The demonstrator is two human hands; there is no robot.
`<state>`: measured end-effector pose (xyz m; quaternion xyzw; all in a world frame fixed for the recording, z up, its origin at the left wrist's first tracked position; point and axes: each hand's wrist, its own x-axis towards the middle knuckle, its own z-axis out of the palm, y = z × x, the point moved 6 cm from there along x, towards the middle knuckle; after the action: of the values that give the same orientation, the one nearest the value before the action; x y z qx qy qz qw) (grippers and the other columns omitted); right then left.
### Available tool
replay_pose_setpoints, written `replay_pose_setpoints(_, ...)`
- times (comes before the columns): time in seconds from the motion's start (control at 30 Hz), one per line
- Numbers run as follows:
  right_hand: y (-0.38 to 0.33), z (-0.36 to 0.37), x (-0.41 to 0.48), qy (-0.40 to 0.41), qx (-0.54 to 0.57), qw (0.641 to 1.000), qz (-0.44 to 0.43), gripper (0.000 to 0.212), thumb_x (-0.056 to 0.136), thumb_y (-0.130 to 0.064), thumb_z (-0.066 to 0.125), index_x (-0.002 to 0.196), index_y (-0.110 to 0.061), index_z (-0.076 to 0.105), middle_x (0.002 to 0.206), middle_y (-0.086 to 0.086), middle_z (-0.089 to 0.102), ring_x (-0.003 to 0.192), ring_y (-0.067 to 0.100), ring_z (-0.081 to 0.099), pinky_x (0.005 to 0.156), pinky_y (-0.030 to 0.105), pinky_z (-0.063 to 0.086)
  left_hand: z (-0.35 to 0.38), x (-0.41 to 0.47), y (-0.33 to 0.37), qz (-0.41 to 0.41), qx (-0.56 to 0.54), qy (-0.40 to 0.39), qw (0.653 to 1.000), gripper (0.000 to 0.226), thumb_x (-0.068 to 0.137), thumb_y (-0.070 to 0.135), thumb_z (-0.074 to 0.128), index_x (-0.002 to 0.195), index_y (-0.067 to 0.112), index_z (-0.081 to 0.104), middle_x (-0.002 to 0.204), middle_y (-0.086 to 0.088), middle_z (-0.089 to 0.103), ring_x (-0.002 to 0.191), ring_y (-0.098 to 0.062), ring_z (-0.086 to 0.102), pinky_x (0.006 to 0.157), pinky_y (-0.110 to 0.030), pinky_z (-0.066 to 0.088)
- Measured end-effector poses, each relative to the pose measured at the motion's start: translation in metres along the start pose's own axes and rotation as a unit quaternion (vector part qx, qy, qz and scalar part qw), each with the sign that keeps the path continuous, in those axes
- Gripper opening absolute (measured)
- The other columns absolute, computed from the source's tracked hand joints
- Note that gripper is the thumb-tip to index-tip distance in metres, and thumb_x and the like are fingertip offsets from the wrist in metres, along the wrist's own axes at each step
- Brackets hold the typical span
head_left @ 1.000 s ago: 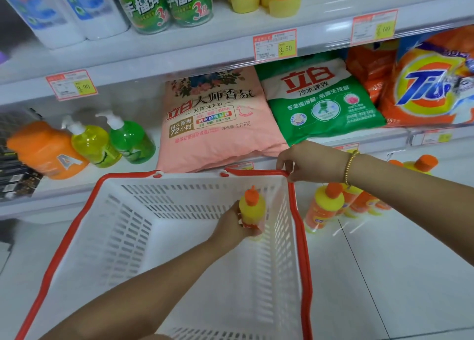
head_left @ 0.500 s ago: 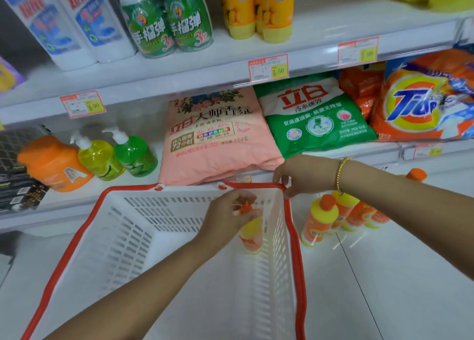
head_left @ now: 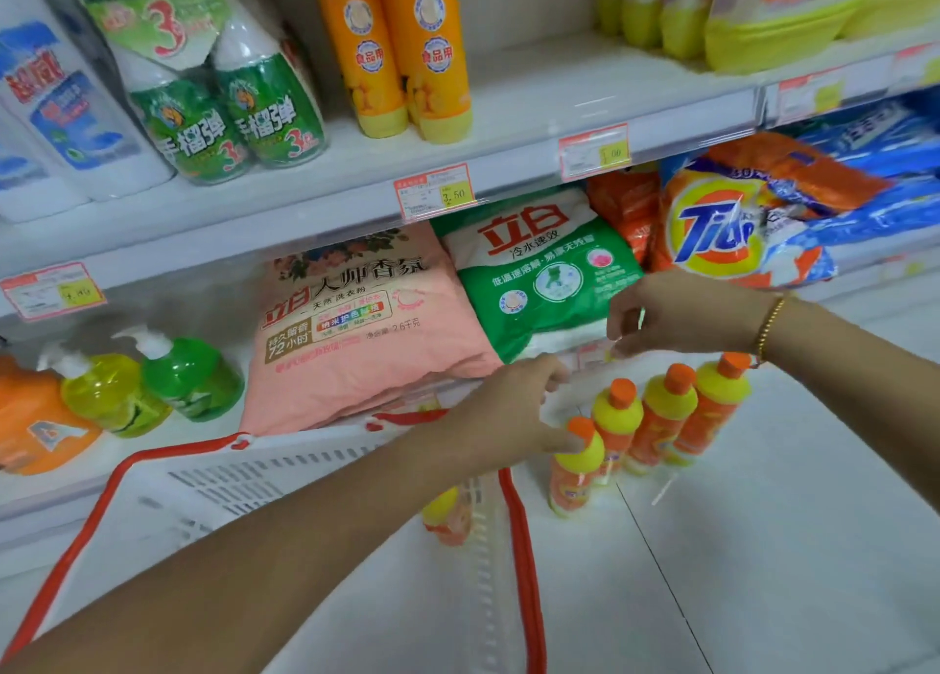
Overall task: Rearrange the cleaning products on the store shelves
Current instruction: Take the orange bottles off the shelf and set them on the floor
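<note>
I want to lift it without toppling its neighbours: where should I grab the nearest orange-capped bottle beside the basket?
Take the nearest bottle around its yellow shoulder, just under the orange cap, coming from above on the basket side. It stands upright, its top is exposed, and the next bottle crowds its other side.
</note>
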<state>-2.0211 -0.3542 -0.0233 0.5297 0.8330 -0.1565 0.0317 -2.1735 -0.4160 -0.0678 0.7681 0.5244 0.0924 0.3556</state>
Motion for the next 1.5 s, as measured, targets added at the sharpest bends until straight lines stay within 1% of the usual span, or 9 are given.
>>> replay_pose_setpoints(0.23, 0.036, 0.075, -0.018, -0.038, -0.008, 0.999, -0.009, 0.061, 0.076, -0.035, 0.076, 0.131, -0.026, 0.051, 0.128, -0.005, 0.057, 0.112, 0.017, 0.055, 0.09, 0.024, 0.04, 0.071, 0.046, -0.018, -0.069, 0.154, -0.065, 0.983, 0.047, 0.065, 0.025, 0.085, 0.099, 0.012, 0.055, 0.105, -0.009, 0.062, 0.096, -0.027, 0.059, 0.074, -0.031, 0.046)
replay_pose_setpoints(0.5, 0.04, 0.106, 0.003, 0.004, -0.058, 0.998, -0.014, 0.061, 0.065, -0.056, 0.076, 0.11, -0.019, 0.059, 0.105, 0.001, 0.067, 0.102, 0.023, 0.059, 0.115, 0.039, 0.022, 0.078, 0.053, -0.043, -0.131, 0.007, 0.063, 0.989, 0.044, 0.066, 0.02, 0.079, 0.106, 0.02, 0.06, 0.108, 0.001, 0.063, 0.099, -0.019, 0.058, 0.079, -0.026, 0.046)
replay_pose_setpoints(0.63, 0.037, 0.106, 0.006, 0.051, -0.062, 0.997, -0.011, 0.054, 0.065, -0.055, 0.076, 0.098, -0.016, 0.059, 0.095, 0.004, 0.064, 0.1, 0.023, 0.054, 0.087, 0.032, 0.046, 0.077, 0.05, -0.044, -0.169, -0.036, 0.101, 0.98, 0.054, 0.059, 0.023, 0.088, 0.105, 0.02, 0.06, 0.1, 0.005, 0.06, 0.089, -0.016, 0.054, 0.072, -0.022, 0.038)
replay_pose_setpoints(0.77, 0.031, 0.103, 0.006, 0.083, -0.031, 0.996, -0.017, 0.047, 0.062, -0.047, 0.078, 0.085, -0.016, 0.052, 0.08, 0.001, 0.053, 0.092, 0.021, 0.049, 0.066, 0.029, 0.04, 0.067, 0.041, -0.039, -0.171, -0.02, 0.109, 0.979, 0.055, 0.057, 0.021, 0.089, 0.106, 0.018, 0.063, 0.101, 0.004, 0.061, 0.088, -0.016, 0.054, 0.073, -0.024, 0.042)
replay_pose_setpoints(0.93, 0.024, 0.026, -0.008, 0.179, 0.137, 0.974, -0.029, 0.04, 0.061, -0.035, 0.081, 0.083, -0.009, 0.06, 0.077, 0.003, 0.061, 0.072, 0.022, 0.057, 0.062, 0.033, 0.045, -0.001, 0.027, 0.015, -0.098, -0.002, 0.116, 0.988, 0.046, 0.056, 0.019, 0.085, 0.098, 0.021, 0.067, 0.093, 0.004, 0.069, 0.086, -0.018, 0.064, 0.073, -0.031, 0.053)
replay_pose_setpoints(1.07, 0.015, -0.085, -0.058, 0.309, 0.211, 0.925, -0.063, 0.036, 0.058, -0.042, 0.075, 0.085, -0.022, 0.06, 0.079, -0.009, 0.061, 0.072, 0.008, 0.057, 0.062, 0.011, 0.043, -0.092, -0.008, 0.087, -0.015, -0.031, 0.193, 0.981, 0.048, 0.052, 0.021, 0.087, 0.095, 0.029, 0.068, 0.087, 0.012, 0.07, 0.082, -0.005, 0.065, 0.072, -0.028, 0.055)
replay_pose_setpoints(1.2, 0.002, -0.177, -0.105, 0.451, 0.225, 0.857, -0.112, 0.038, 0.061, -0.042, 0.07, 0.092, -0.022, 0.061, 0.09, -0.002, 0.066, 0.083, 0.01, 0.065, 0.071, 0.025, 0.054, -0.173, -0.051, 0.154, 0.116, -0.109, 0.31, 0.937, 0.048, 0.053, 0.016, 0.088, 0.091, 0.036, 0.067, 0.084, 0.023, 0.07, 0.077, 0.009, 0.065, 0.062, -0.005, 0.047)
replay_pose_setpoints(1.33, 0.001, -0.231, -0.108, 0.568, 0.163, 0.799, -0.114, 0.054, 0.056, -0.042, 0.067, 0.104, -0.018, 0.062, 0.091, -0.005, 0.061, 0.079, 0.005, 0.058, 0.067, 0.016, 0.05, -0.221, -0.053, 0.188, 0.206, -0.131, 0.382, 0.891, 0.052, 0.046, 0.034, 0.08, 0.096, 0.038, 0.066, 0.091, 0.019, 0.072, 0.085, 0.001, 0.068, 0.071, -0.015, 0.054)
replay_pose_setpoints(1.5, 0.017, -0.271, -0.055, 0.542, 0.124, 0.828, -0.078, 0.042, 0.061, -0.026, 0.08, 0.097, -0.012, 0.062, 0.091, 0.003, 0.06, 0.082, 0.02, 0.057, 0.072, 0.03, 0.044, -0.256, 0.005, 0.202, 0.224, -0.11, 0.4, 0.882, 0.055, 0.063, 0.002, 0.083, 0.103, 0.034, 0.063, 0.1, 0.009, 0.069, 0.091, -0.005, 0.066, 0.077, -0.021, 0.055)
